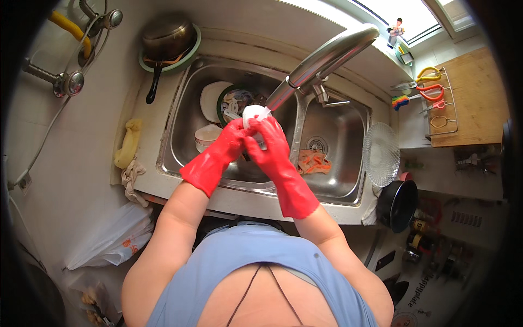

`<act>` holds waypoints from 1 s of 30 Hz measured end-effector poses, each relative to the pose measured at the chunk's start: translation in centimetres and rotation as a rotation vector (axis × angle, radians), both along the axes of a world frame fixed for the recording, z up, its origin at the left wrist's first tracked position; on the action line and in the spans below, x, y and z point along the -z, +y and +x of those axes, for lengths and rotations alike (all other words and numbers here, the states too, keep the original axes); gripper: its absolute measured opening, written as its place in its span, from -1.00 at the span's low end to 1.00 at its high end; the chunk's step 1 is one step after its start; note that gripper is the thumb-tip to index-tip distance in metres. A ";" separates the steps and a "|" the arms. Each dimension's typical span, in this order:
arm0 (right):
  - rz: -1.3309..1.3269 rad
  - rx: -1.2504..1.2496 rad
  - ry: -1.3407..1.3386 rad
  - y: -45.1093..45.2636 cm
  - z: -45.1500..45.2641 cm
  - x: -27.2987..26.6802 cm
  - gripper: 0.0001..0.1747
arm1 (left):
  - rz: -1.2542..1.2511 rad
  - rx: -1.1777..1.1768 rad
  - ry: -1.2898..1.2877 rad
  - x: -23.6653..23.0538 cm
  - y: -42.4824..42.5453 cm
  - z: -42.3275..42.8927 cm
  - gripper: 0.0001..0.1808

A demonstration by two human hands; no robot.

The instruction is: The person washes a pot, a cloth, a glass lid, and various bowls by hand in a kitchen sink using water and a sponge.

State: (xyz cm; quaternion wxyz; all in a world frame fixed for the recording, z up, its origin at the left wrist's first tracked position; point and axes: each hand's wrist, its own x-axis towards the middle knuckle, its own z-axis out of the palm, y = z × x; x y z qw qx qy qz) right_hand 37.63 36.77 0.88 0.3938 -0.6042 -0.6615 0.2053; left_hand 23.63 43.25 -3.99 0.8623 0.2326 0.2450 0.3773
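Observation:
Both my hands are in red rubber gloves over the left sink basin [186, 135]. My left hand [232, 141] grips a small white dish [252, 110] at its near left side. My right hand [270, 143] holds the same dish from the right, and its fingers lie across the dish. The pull-down end of the steel faucet [282, 92] points at the dish, with water seeming to run onto it. Below and behind my hands, a dark green-rimmed bowl [222, 100] holds utensils. A white plate [210, 100] and stacked white bowls [206, 137] sit at its left.
An orange cloth [314, 162] lies by the drain in the right basin. A clear ribbed glass plate [382, 153] leans at its right edge. A dark pot [169, 36] rests in a green basin [194, 53] at the back left. Scissors [431, 92] hang on a rack at right.

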 end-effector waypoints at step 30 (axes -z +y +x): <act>-0.500 -0.202 -0.047 5.5 3.2 -5.4 -0.75 | -0.474 -0.016 0.118 -2.8 -0.3 -0.7 -0.25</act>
